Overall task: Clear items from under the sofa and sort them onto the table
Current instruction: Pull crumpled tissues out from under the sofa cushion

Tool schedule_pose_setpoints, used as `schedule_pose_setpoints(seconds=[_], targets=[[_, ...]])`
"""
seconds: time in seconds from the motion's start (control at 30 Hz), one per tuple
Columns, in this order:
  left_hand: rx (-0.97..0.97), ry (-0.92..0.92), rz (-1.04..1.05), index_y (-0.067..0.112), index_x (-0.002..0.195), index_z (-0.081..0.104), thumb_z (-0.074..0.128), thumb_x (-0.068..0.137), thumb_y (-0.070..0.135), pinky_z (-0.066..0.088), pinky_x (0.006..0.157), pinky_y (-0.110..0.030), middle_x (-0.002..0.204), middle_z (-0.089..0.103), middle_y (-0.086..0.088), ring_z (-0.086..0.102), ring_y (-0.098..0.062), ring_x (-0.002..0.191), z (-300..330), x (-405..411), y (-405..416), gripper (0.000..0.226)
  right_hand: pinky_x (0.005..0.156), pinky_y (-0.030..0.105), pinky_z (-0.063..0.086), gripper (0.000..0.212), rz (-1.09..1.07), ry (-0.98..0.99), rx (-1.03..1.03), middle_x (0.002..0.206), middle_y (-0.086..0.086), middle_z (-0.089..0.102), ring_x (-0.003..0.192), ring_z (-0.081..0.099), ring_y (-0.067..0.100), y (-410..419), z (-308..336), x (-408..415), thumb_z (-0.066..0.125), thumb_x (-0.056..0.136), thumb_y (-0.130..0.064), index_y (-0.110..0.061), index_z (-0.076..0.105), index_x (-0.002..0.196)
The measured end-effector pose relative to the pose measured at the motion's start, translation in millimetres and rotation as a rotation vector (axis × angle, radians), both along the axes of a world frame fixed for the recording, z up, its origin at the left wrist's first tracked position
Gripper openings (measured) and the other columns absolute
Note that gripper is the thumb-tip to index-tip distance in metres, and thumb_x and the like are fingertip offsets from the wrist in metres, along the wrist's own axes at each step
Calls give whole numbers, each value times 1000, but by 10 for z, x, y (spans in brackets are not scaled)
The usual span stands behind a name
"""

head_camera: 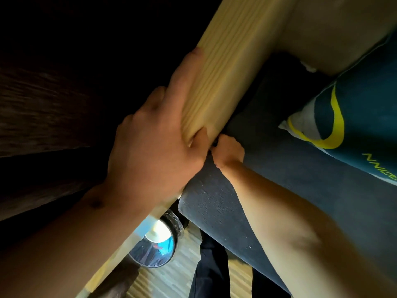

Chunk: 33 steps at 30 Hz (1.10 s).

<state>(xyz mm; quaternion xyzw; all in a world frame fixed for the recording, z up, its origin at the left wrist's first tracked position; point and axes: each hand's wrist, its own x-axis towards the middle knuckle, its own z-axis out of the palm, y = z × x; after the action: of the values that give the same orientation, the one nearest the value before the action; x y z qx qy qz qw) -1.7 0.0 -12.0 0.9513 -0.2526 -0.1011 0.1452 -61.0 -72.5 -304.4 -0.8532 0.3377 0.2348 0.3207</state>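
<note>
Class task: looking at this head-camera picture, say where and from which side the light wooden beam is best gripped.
Grip the wooden beam on its long rounded edge, from the dark open side, as the left hand does. The dark cushion presses against the other side, where the right hand digs into the gap, so there seems less room for fingers.

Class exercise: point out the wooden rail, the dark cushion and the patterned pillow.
wooden rail [217,82], head view, on its grained face.
dark cushion [279,168], head view, on its fabric top.
patterned pillow [365,117], head view, on its teal cover.
</note>
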Motion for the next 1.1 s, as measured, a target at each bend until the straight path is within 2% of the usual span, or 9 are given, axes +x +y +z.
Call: schedule_pose_setpoints(seconds=[0.13,0.43,0.57,0.63,0.73,0.8,0.87,0.97,1.1], targets=[[-20,7,-7,45,152,20,68,75,38,58,74,-53,124,64,-7,67,-42,94,-7,-2,-13,91,62,29,43,20,2,-6,-31,95,6,75,88,72,29,6,-40,-22,60,95,-36,-19,70,96],[-52,17,-20,46,151,19,67,75,37,58,73,-51,123,65,-5,67,-39,94,-6,0,12,90,63,32,47,23,-8,-82,-65,93,10,75,88,72,34,35,-22,-80,55,95,-36,-18,70,96],[-56,11,-28,46,151,19,66,75,38,58,75,-51,126,65,-5,67,-39,97,-10,14,14,90,62,31,52,23,-43,-109,-38,81,8,75,79,72,32,34,10,-99,54,92,-35,-18,70,92],[-61,7,-27,45,151,20,66,75,38,58,75,-51,125,65,-6,67,-39,97,-9,11,19,90,55,30,54,20,-156,-142,149,64,5,72,61,72,24,20,94,-144,57,91,-33,-19,71,89],[-64,-18,-23,45,150,22,67,74,35,58,71,-51,119,66,-8,67,-41,91,-26,20,13,89,36,21,45,19,-639,-273,620,40,-6,58,33,51,7,-77,293,-269,66,90,-18,-22,74,74],[-61,-26,-25,44,150,23,68,74,33,58,70,-50,115,66,-9,67,-41,89,-28,17,16,89,38,21,37,23,-917,-308,921,40,-9,47,35,38,7,-171,461,-427,67,91,-15,-23,74,71],[-56,-38,-27,44,150,23,69,74,33,58,70,-49,112,67,-9,66,-41,88,-39,10,13,89,41,20,29,29,-1056,-335,1157,42,-8,39,37,32,6,-257,619,-597,65,93,-14,-24,74,67],[-49,-79,-27,44,150,23,68,74,34,56,69,-45,108,67,-12,66,-43,84,-81,22,1,88,42,20,26,33,-1084,-365,1285,40,-8,37,35,29,5,-292,828,-828,62,95,-9,-23,72,67],[-51,-124,-52,40,150,24,68,75,33,53,70,-44,111,67,-15,66,-45,87,-128,18,27,88,43,21,27,26,-1069,-367,1262,40,-8,36,35,28,6,-260,1027,-1022,62,95,-7,-19,69,73]])
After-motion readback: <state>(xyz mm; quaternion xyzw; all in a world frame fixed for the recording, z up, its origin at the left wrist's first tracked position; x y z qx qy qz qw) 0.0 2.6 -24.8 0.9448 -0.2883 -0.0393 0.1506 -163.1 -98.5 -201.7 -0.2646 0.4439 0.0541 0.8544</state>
